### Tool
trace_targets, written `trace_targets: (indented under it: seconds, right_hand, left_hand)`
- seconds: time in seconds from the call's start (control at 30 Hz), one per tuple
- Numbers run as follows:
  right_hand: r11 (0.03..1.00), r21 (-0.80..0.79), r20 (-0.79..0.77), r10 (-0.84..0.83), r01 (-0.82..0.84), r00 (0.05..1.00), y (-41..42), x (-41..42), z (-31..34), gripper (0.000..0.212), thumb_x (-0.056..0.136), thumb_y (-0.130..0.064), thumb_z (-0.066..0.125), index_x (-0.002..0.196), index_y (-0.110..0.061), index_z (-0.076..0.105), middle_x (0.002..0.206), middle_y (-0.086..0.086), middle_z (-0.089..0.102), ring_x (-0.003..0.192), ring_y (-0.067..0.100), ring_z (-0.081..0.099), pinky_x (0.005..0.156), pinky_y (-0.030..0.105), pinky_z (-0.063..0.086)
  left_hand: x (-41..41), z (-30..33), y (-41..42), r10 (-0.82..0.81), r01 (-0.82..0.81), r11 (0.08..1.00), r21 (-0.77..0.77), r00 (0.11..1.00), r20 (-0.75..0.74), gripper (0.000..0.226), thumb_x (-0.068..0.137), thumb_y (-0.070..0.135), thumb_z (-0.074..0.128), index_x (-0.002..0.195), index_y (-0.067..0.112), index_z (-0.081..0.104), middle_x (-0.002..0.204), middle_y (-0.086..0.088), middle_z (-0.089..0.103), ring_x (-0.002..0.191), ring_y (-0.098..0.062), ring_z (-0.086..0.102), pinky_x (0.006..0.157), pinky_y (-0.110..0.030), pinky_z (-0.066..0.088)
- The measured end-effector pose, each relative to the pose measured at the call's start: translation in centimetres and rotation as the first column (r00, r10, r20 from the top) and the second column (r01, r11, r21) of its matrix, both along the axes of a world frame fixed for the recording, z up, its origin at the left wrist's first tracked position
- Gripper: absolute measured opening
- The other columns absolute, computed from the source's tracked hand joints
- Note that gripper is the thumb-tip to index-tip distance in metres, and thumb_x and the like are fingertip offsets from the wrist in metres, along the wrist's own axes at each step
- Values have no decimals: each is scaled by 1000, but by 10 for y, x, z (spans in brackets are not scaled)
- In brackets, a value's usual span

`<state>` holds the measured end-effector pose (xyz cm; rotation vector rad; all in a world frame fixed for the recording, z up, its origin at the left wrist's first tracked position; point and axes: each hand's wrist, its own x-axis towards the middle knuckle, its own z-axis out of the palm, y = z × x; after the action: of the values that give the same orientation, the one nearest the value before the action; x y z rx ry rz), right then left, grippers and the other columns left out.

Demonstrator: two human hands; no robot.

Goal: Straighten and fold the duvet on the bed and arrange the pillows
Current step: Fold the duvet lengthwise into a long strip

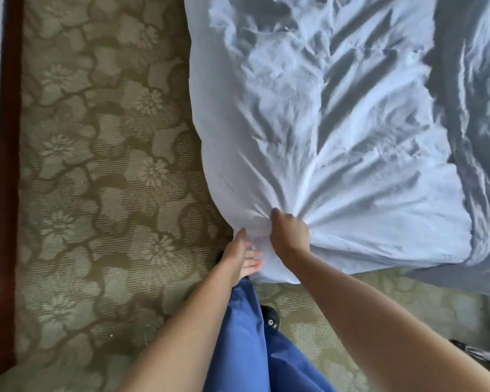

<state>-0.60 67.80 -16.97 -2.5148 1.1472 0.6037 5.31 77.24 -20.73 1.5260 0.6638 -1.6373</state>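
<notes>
The soft, light-looking duvet point(309, 123) bunched readily where the right hand point(290, 234) clenched its corner, the left hand point(245, 257) apparently spread flat beneath.

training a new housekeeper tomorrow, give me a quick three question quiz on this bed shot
1. True or false: the right hand grips a bunched corner of the white crumpled duvet.
2. How does the left hand lie: A) clenched on a pillow, B) fingers straight against the duvet corner, C) flat on the floral olive carpet?
3. Fill in: the person wears ____ trousers.

Key: 1 true; 2 B; 3 blue.
</notes>
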Motion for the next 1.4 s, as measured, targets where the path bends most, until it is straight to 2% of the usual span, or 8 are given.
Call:
trace_targets:
  seconds: [0.1,0.23,0.43,0.6,0.8,0.97,1.17,1.4]
  right_hand:
    - [916,145,98,-390,375,916,-19,5,48,42,81,4,43,109,-19,64,101,9,65,95,32,60,67,27,38]
    - [855,272,223,-502,441,835,-34,-9,95,37,69,3,44,86,-22,67,79,4,59,85,29,59,63,26,40]
    - [940,289,254,-257,180,933,-41,-38,124,23,80,-13,44,97,-21,57,87,8,61,78,30,53,64,30,39]
    - [972,135,161,171,-194,972,-36,-69,127,40,89,-44,51,116,-15,43,110,7,61,99,32,59,72,33,39]
    - [960,-63,119,280,-274,953,-40,-143,141,29,89,-17,46,115,-14,58,112,5,65,101,29,63,76,33,47]
    - [950,-138,94,295,-281,951,-43,-204,176,29,89,-18,47,114,-14,61,113,7,65,104,31,62,81,36,49]
    - [915,-365,225,263,-169,938,-33,-233,265,30,88,-15,47,114,-12,61,114,9,65,106,33,62,84,38,49]
    - [871,-463,141,253,-162,957,19,-288,283,30,87,-20,49,112,-14,63,112,7,66,104,30,63,80,34,48]
  left_hand:
    - [6,13,-21,343,-363,928,-85,922,-181,77,89,68,38,119,-3,47,120,-29,57,110,-42,58,100,-50,45]
    - [23,45,-59,585,-629,745,-223,776,-237,75,85,64,52,131,5,48,127,-22,56,115,-37,56,102,-49,44]
    - [44,99,-70,371,-405,914,24,860,351,34,73,28,63,101,9,65,103,-15,67,85,-33,66,66,-39,58]
    - [13,143,-41,300,-378,926,-2,729,615,34,76,7,62,109,2,57,87,-9,57,69,-25,55,52,-26,41]
    - [-83,176,-21,326,-381,921,-79,645,691,65,70,1,65,132,4,47,122,-15,58,98,-32,59,70,-32,47]
    - [-156,203,-9,363,-359,922,-143,677,641,71,70,5,68,137,6,43,120,-16,58,98,-33,59,74,-36,53]
    - [-176,275,-8,471,-279,882,-381,573,671,70,75,1,63,141,9,41,127,-17,55,99,-32,59,71,-33,52]
    - [-229,287,41,406,-159,907,-389,571,713,71,76,4,65,141,7,38,132,-14,51,111,-32,55,93,-41,51]
